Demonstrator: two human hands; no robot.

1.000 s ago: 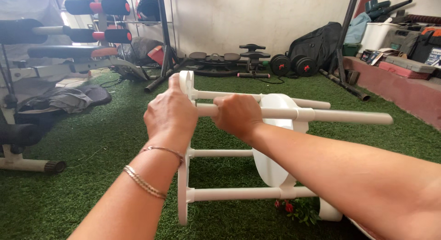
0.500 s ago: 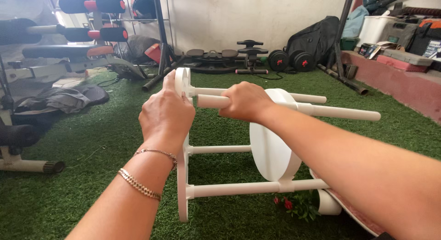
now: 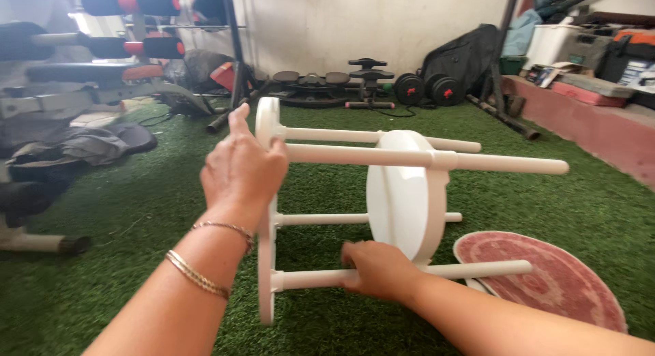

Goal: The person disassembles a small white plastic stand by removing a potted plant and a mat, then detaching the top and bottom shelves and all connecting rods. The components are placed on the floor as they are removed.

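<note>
A white round-shelved stand [image 3: 407, 192] lies on its side on the green artificial turf [image 3: 136, 213], its four rod legs running level from left to right. One round disc [image 3: 267, 192] stands edge-on at the left end, and a second, thicker disc sits partway along the rods, about the middle of the view.

The left hand [image 3: 242, 168] is up against the upper part of the left disc — fingers loosely curled over its rim and the near top rod, the forefinger raised, not a tight grip. Two thin bracelets [image 3: 205, 260] sit on that wrist and forearm. The right hand [image 3: 381, 269] is closed around the lowest front rod [image 3: 471, 269], just below the middle disc, fingers wrapped about it.

On the turf just right of the stand lies a round reddish patterned mat [image 3: 546, 281], partly under the rod ends. Farther back, against the pale wall, are black dumbbell weights [image 3: 426, 89], a dark bag [image 3: 464, 56] and a low stepper-like machine [image 3: 368, 80]. To the left stands a workout bench with padded rollers [image 3: 129, 46] — dark clothing [image 3: 82, 144] lies heaped on the ground before it. A raised reddish ledge [image 3: 600, 124] with boxes runs along the right.
</note>
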